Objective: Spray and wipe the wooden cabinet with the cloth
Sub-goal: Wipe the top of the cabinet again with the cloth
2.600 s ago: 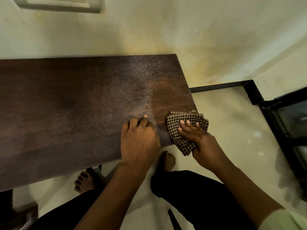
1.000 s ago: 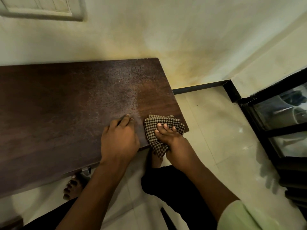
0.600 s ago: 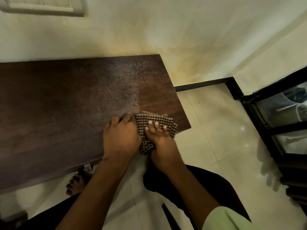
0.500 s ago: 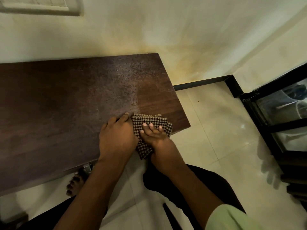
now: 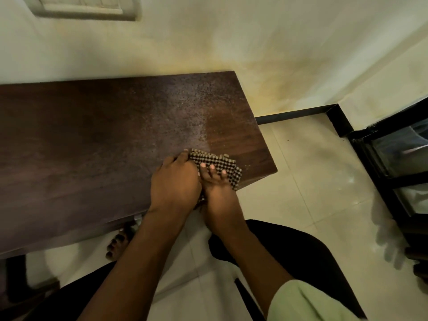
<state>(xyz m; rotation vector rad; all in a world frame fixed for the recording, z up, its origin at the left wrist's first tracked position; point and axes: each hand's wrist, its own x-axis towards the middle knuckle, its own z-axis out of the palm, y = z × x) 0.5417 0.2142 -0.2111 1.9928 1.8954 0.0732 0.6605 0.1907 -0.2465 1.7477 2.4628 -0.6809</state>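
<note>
The dark wooden cabinet top [image 5: 92, 140] fills the left and middle of the view, speckled with fine spray droplets toward its right end. A brown-and-cream checked cloth [image 5: 217, 163] lies near the front right corner. My right hand [image 5: 215, 188] presses flat on the cloth, fingers spread over it. My left hand [image 5: 173, 184] rests palm-down on the wood right beside it, its fingertips touching the cloth's left edge. Part of the cloth hangs over the front edge, hidden between my hands. No spray bottle is in view.
A pale wall [image 5: 231, 42] runs behind the cabinet. Right of it lies cream tiled floor [image 5: 312, 181] with a black skirting [image 5: 301, 113]. A black-framed glass unit [image 5: 393, 158] stands at the far right. My legs and bare feet are below the cabinet's front edge.
My right hand has slid the cloth leftward along the front edge until it meets my left hand, which stayed planted. The wiped strip at the right end looks darker and cleaner.
</note>
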